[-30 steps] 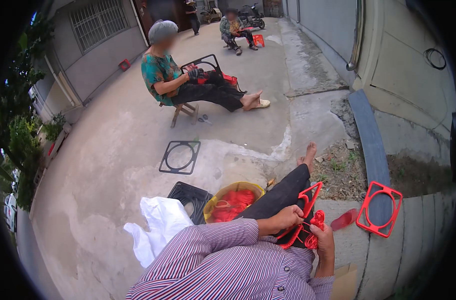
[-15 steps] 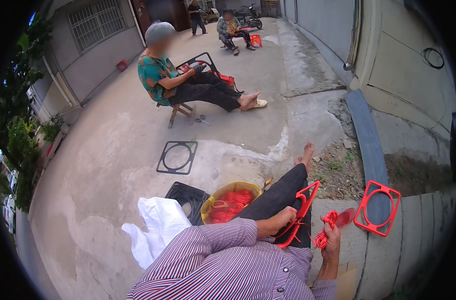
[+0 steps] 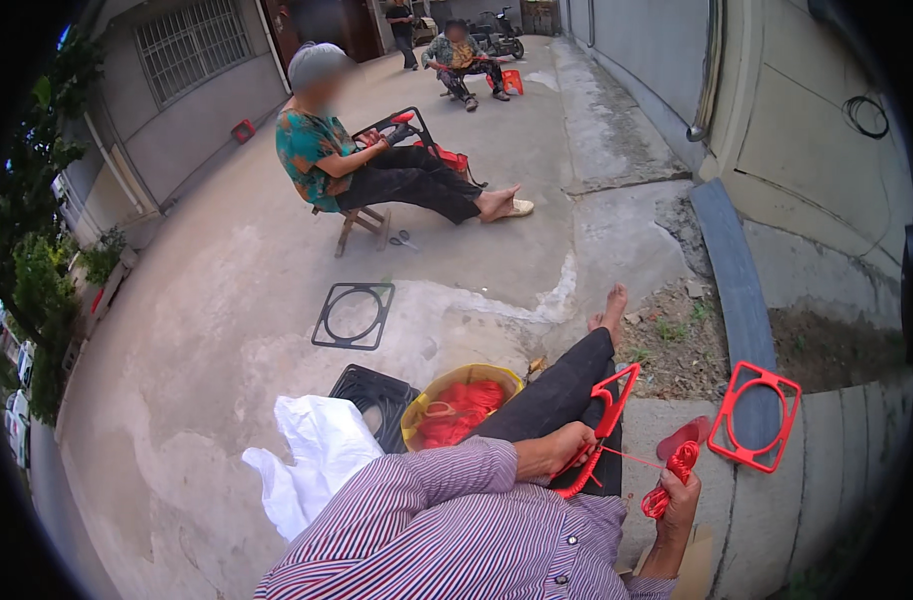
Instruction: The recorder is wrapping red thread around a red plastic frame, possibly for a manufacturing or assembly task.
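Across my lap rests a red square frame (image 3: 616, 404) with a round opening, tilted, and red cord is coiled tightly along part of its ring. My left hand (image 3: 570, 447) is closed on the frame's near side, its fingertips partly hidden. In my right hand (image 3: 682, 498), off to the right, is a looped bundle of red cord (image 3: 684, 458). One strand runs taut from the bundle to the frame by my left hand. A second red frame (image 3: 714, 432) lies beyond my right hand, next to a pinkish-red thing (image 3: 679, 440) partly hidden by the bundle.
Left of my legs stands a yellow-rimmed container (image 3: 410, 428) of red cord (image 3: 466, 408), beside stacked black frames (image 3: 356, 382) and a white sack (image 3: 321, 445). Another black frame (image 3: 388, 318) lies farther out. Scissors (image 3: 404, 240) lie near a seated person (image 3: 326, 150) working on a black frame.
My right hand has moved right and slightly down with the cord bundle, pulling the strand straight. My left hand has shifted slightly on the frame.
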A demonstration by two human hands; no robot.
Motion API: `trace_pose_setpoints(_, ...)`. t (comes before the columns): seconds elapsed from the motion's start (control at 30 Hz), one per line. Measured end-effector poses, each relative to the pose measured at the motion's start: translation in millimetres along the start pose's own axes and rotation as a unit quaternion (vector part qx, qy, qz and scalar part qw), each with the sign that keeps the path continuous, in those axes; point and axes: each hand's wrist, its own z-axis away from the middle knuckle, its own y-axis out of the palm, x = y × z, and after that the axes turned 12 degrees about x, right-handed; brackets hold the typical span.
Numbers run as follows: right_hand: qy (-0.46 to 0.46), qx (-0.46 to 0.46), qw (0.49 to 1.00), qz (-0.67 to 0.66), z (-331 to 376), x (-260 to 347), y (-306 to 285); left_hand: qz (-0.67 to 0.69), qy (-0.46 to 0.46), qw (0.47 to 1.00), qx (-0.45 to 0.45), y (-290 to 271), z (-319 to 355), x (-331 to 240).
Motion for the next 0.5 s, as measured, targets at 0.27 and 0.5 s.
trace_pose_setpoints(0.27, -0.085, 0.015, 0.991, -0.104, 35, -47, -33, -0.017, 0.014, 0.999, 0.028, 15, 22, -11)
trace_pose_setpoints(0.5, -0.026, -0.167, 0.981, -0.100, 18, -55, -67, -0.209, -0.001, 0.976, -0.058, 28, 51, -69)
